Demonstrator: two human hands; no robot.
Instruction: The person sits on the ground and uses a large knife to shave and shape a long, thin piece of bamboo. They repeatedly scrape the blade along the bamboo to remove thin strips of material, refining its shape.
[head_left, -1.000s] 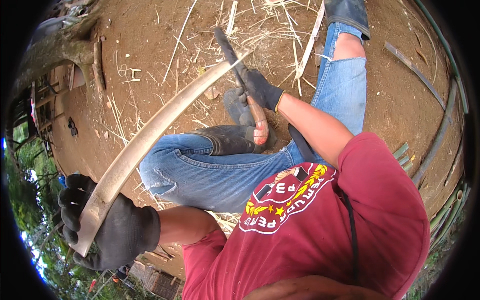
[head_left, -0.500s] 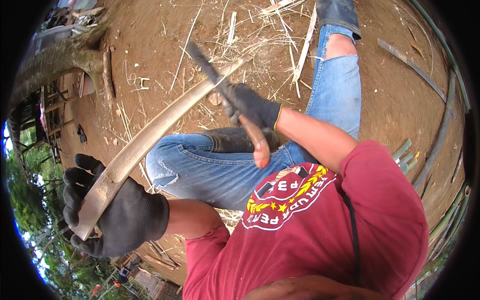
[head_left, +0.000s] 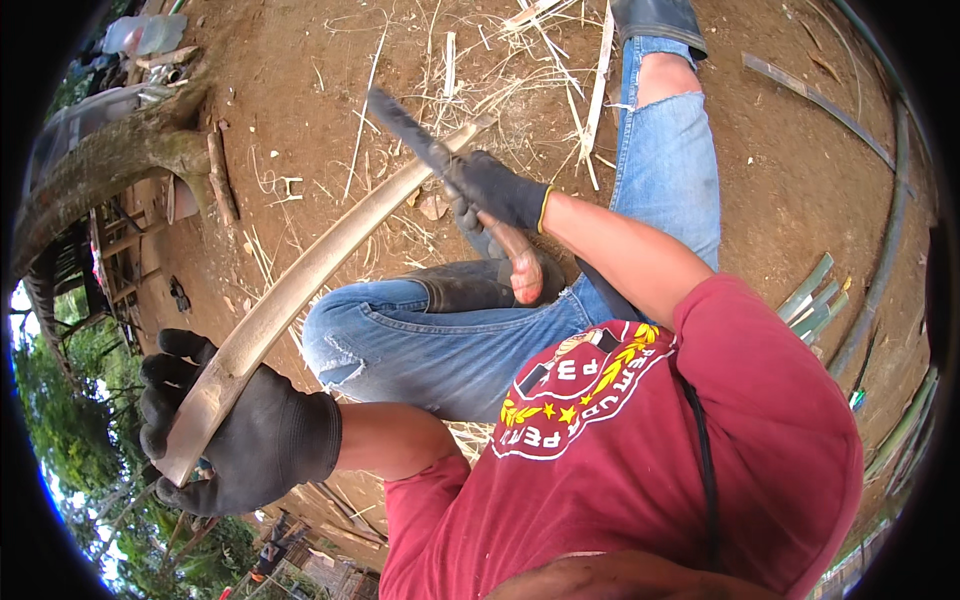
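A long, pale, split bamboo strip slants from the lower left to the upper middle, its hollow inner side showing. My left hand, in a black glove, is curled around its near end, thumb below and fingers along the other edge. In another black glove, my right hand grips a large knife with a dark blade and a thick brown wooden handle. The blade crosses the strip near its far end; whether it touches the wood cannot be told. Part of the handle is hidden inside the right glove.
My legs in torn blue jeans and dark boots rest on brown dirt, one knee bent beneath the strip. Bamboo shavings litter the ground ahead. A tree root lies left; cut green bamboo pieces and long poles lie right.
The view has shifted slightly. Both hands keep their holds, and the knife stays across the strip's far part, its blade now less blurred and a little closer to the strip's far end.
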